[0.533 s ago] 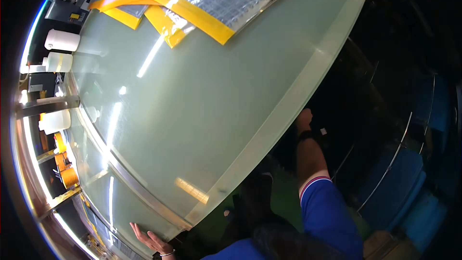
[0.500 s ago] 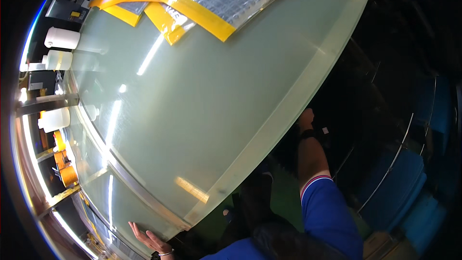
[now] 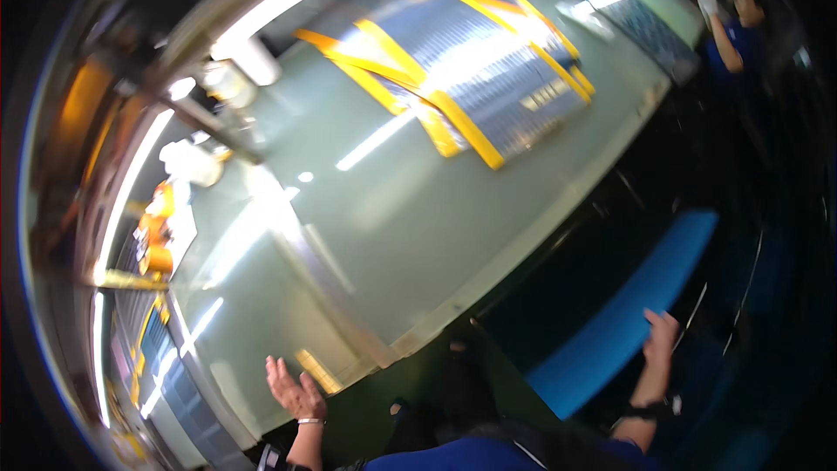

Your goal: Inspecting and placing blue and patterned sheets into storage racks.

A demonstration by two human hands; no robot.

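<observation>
My left hand (image 3: 296, 392) is raised at the near edge of a pale green glass-like tabletop (image 3: 410, 235), its fingers spread, holding nothing. A bracelet circles its wrist. My right hand (image 3: 661, 336) hangs away from the table, beside a long blue panel (image 3: 628, 314). Its fingers are loosely bent with the thumb apart, and nothing shows in it. Farther up the table lies a stack of clear, grid-patterned sheets (image 3: 497, 78) with yellow-orange edge strips. Neither hand touches these sheets.
White bottles (image 3: 192, 163) and orange tape rolls (image 3: 157, 259) stand along the left side. A metal strip (image 3: 318, 275) crosses the table. At the far right another person (image 3: 741, 44) stands by the table, near a dark sheet (image 3: 632, 22).
The view has swung, so the sheet stack, the blue panel and the other person show more fully. My right hand has moved away from the table edge and loosened; my left hand stays spread.
</observation>
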